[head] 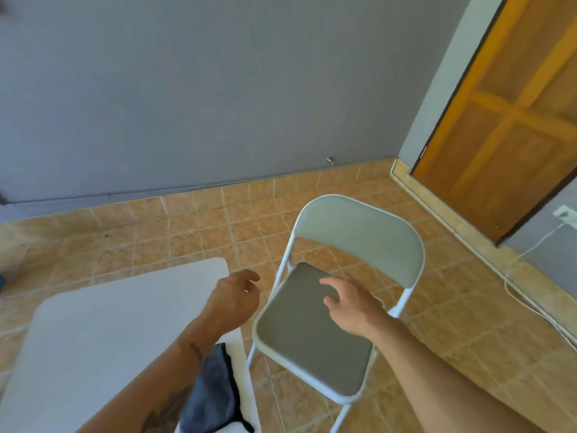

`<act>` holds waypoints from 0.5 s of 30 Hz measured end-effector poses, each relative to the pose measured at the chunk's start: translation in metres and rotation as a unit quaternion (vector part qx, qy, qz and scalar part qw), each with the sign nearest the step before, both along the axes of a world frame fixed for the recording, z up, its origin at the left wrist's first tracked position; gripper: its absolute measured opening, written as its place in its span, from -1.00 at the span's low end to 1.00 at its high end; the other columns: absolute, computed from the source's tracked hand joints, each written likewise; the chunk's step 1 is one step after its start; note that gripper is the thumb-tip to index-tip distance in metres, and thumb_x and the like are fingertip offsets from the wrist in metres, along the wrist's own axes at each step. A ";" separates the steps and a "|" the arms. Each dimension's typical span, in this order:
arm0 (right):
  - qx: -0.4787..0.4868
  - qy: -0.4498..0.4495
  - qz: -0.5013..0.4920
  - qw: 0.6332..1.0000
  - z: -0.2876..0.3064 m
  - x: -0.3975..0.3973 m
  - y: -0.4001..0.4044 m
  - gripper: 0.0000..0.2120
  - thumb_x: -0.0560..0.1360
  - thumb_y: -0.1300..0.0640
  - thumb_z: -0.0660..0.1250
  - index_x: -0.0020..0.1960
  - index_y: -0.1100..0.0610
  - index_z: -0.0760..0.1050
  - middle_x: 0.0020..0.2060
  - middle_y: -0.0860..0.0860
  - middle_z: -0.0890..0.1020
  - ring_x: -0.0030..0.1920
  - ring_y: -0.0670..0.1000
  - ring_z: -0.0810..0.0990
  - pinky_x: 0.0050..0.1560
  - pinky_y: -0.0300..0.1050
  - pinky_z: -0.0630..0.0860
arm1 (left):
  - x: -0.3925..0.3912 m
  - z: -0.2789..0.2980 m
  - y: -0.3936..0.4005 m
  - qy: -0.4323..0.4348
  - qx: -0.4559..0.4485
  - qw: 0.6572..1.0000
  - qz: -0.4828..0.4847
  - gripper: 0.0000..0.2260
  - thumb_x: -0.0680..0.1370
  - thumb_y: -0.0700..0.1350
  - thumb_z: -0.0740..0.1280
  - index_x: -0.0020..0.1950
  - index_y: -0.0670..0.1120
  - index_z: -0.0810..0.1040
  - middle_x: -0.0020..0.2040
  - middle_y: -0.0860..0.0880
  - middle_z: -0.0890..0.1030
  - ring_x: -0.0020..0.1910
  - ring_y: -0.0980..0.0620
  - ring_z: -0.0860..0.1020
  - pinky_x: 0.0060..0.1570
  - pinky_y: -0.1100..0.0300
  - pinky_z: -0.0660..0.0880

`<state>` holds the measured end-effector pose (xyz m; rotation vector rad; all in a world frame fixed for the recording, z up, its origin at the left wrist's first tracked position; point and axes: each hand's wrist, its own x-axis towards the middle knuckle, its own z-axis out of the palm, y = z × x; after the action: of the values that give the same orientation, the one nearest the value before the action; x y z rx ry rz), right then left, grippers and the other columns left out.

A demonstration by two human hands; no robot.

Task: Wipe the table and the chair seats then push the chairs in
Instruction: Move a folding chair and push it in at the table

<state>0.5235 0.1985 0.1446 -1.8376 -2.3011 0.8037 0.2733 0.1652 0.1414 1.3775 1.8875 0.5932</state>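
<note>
— Grey-painted wall (199, 89) far across, orange-tan tiled floor (193, 226) below it, varnished wooden panel door (512, 120) at far right.

— And the hands?

— Right hand (349, 303) out over the middle of the grey padded chair seat (309, 339), palm down, fingers spread and loosely curved, grasping nothing; hard to tell whether touching the seat or just above it. Left hand (232, 300) hanging between table corner and chair, fingers curled slackly, released, nothing in it. Tattooed left forearm crossing the table's right edge.

— Further out from there?

— Under that forearm, a crumpled blue-grey cloth with dark trim (212, 392), lying on the near right part of the white flat-topped table (109, 339), partly hidden by the arm. Table filling the near left, its far right corner rounded.

— The chair itself?

— White metal-framed folding chair (356, 245), just right of the table, unfolded, standing on the tiles, not pushed in. Pale grey backrest on the far right side, seat's front edge toward the near left, close to the table edge but apart from it.

— Anything else?

— Thin white cable (527, 303) trailing along the floor by the right wall, up to a white wall socket (565, 214) near the door. Small metal doorstop (330, 160) at the foot of the far wall.
</note>
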 end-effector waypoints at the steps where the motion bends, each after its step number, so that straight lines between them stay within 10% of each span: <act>1: 0.010 0.001 -0.016 1.000 0.011 0.016 0.007 -0.59 0.57 0.08 0.22 0.41 0.00 0.41 0.40 -0.03 0.41 0.41 0.02 0.35 0.40 -0.12 0.24 | 0.014 0.013 0.009 -0.007 0.010 1.000 -0.012 -0.75 0.56 -0.09 0.16 0.15 0.11 0.54 -0.13 0.07 0.63 -0.34 0.03 0.64 -0.36 0.23 0.56; 7: 0.035 0.022 -0.076 0.996 0.057 0.113 0.054 -0.63 0.57 0.08 0.23 0.36 -0.01 0.45 0.30 -0.01 0.46 0.31 0.02 0.46 0.24 -0.18 0.33 | 0.107 0.063 0.059 -0.040 0.049 0.997 -0.044 -0.74 0.56 -0.13 0.18 0.13 0.10 0.57 -0.02 0.04 0.66 -0.23 0.09 0.62 -0.41 0.43 0.42; 15: 0.038 0.036 -0.070 0.996 0.088 0.268 0.119 -0.61 0.56 0.09 0.22 0.39 -0.04 0.41 0.37 0.00 0.42 0.31 0.05 0.45 0.29 -0.05 0.41 | 0.275 0.082 0.131 -0.145 0.030 0.989 -0.019 -0.76 0.51 -0.24 0.28 0.09 0.00 0.61 -0.14 -0.05 0.70 -0.08 -0.07 0.65 -0.17 0.10 0.53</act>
<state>0.7913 0.3174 0.2321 -1.8799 -2.1024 0.7386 0.5481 0.2962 0.2238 1.2847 1.6191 0.7914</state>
